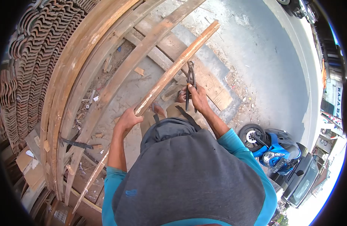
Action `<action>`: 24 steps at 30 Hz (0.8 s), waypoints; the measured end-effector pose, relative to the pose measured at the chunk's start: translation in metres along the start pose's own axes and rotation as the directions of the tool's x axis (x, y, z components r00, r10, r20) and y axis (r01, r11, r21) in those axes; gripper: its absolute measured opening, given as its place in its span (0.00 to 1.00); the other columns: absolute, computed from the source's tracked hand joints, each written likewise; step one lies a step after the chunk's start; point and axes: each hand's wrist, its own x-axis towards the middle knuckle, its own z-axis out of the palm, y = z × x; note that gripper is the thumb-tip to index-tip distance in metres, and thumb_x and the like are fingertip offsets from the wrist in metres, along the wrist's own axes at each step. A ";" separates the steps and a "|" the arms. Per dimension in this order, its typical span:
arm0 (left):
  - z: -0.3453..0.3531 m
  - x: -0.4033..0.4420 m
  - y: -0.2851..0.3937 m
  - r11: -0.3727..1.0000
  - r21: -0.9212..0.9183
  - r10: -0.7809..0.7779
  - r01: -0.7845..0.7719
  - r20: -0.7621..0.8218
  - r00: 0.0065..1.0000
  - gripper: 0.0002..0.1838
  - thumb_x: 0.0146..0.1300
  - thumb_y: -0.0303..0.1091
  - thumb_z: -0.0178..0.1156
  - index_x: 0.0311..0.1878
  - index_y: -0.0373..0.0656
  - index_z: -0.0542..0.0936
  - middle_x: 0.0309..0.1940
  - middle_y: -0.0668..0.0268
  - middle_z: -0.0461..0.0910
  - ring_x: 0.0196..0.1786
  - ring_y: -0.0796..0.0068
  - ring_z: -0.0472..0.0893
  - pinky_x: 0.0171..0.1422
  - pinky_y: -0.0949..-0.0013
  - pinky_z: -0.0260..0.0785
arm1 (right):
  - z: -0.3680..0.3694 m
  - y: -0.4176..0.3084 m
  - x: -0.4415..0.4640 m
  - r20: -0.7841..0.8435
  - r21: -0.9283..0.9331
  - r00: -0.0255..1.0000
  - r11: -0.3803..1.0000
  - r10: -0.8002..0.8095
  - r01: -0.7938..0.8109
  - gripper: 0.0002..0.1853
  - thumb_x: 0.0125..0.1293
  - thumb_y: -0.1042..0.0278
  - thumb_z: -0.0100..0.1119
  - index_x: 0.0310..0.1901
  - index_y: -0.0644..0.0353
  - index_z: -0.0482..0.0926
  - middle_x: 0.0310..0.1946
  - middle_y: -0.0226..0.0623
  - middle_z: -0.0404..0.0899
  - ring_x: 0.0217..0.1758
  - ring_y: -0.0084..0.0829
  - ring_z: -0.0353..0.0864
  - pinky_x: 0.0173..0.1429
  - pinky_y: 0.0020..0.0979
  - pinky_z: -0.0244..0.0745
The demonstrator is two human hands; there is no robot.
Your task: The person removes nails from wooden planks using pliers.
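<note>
A long, narrow wooden beam [173, 69] runs diagonally before me, its surface worn and patchy. My left hand [129, 119] is wrapped round it near my left side. In my right hand [197, 96] are dark metal pincers [191, 73], held by the handles with the jaws pointing away from me. The jaws are close beside the beam's right edge; whether they touch it, I cannot tell.
Long wooden beams [117, 81] lie to the left, with stacked roof tiles [40, 56] beyond. A wide board [214, 88] lies on the ground past my feet. A blue motorcycle [273, 150] stands at the right, near a dark vehicle [305, 180]. Wood scraps litter the ground.
</note>
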 end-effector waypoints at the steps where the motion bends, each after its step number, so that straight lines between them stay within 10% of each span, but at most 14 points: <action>1: -0.002 0.000 0.004 1.000 -0.011 -0.004 0.004 0.003 1.000 0.38 0.49 0.39 0.64 0.68 0.40 0.78 0.54 0.48 0.85 0.58 0.53 0.84 0.63 0.61 0.73 | 0.008 0.000 -0.005 -0.038 -0.017 0.998 0.999 -0.040 0.040 0.23 0.80 0.54 0.48 0.56 0.71 0.76 0.41 0.43 0.85 0.40 0.33 0.88 0.44 0.35 0.86; 9: 0.009 -0.020 -0.023 0.983 0.132 0.162 -0.126 -0.309 0.937 0.41 0.56 0.51 0.72 0.70 0.39 0.77 0.53 0.48 0.85 0.56 0.49 0.84 0.65 0.55 0.74 | 0.071 0.020 -0.055 -0.046 -0.055 0.998 0.998 -0.035 0.032 0.22 0.81 0.53 0.50 0.51 0.70 0.78 0.38 0.43 0.85 0.39 0.31 0.86 0.45 0.34 0.82; 14: -0.002 -0.072 -0.046 0.922 0.112 0.348 -0.372 -0.663 0.663 0.28 0.66 0.43 0.72 0.65 0.40 0.80 0.46 0.54 0.86 0.48 0.56 0.86 0.54 0.57 0.78 | 0.082 0.041 -0.076 -0.029 -0.126 0.997 0.989 -0.078 0.073 0.19 0.83 0.58 0.50 0.56 0.70 0.77 0.42 0.43 0.85 0.40 0.31 0.87 0.47 0.34 0.84; 24: 0.124 -0.203 -0.149 0.983 -0.009 0.143 -0.184 -0.591 0.794 0.15 0.67 0.39 0.70 0.49 0.39 0.86 0.35 0.58 0.85 0.36 0.64 0.84 0.43 0.62 0.77 | 0.097 0.064 -0.083 0.171 -0.228 0.979 0.963 -0.108 0.146 0.19 0.82 0.56 0.52 0.54 0.69 0.78 0.42 0.43 0.85 0.42 0.33 0.88 0.46 0.34 0.85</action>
